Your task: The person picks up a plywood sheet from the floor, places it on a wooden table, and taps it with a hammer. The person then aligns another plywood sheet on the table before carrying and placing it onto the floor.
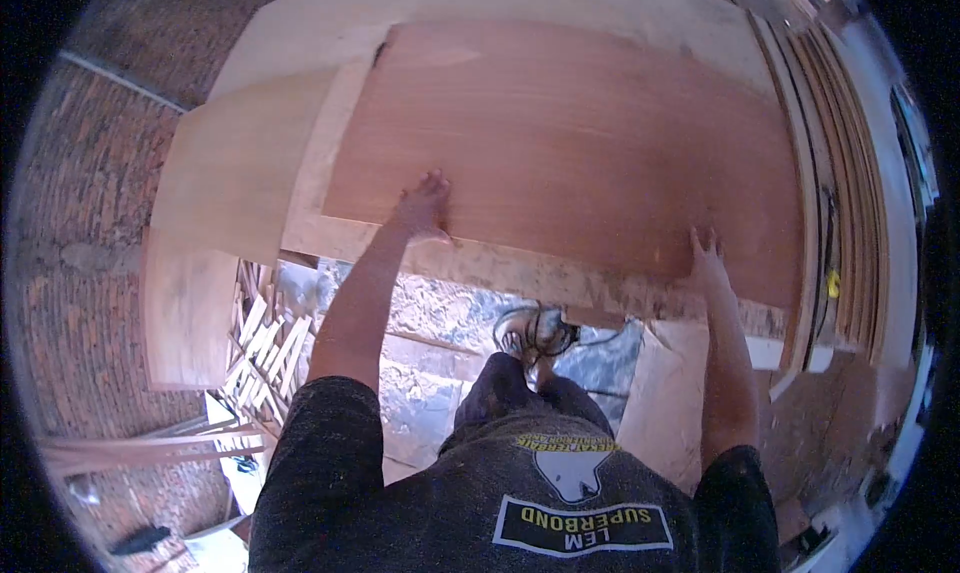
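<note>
A large reddish-brown plywood sheet (570,133) lies flat on a paler work surface (480,257) in front of me. My left hand (424,211) rests on the sheet near its front edge, fingers spread and thumb turned toward that edge. Farther right, my right hand (708,258) touches the sheet near its front right part, with its fingers stretched forward. Neither hand has anything gripped in it.
A stack of boards on edge (850,183) stands along the right side. Light panels (235,173) lean at the left by a brick wall (90,183). Thin wood strips (265,353) are piled lower left. A looped dark cable (540,331) lies near my feet.
</note>
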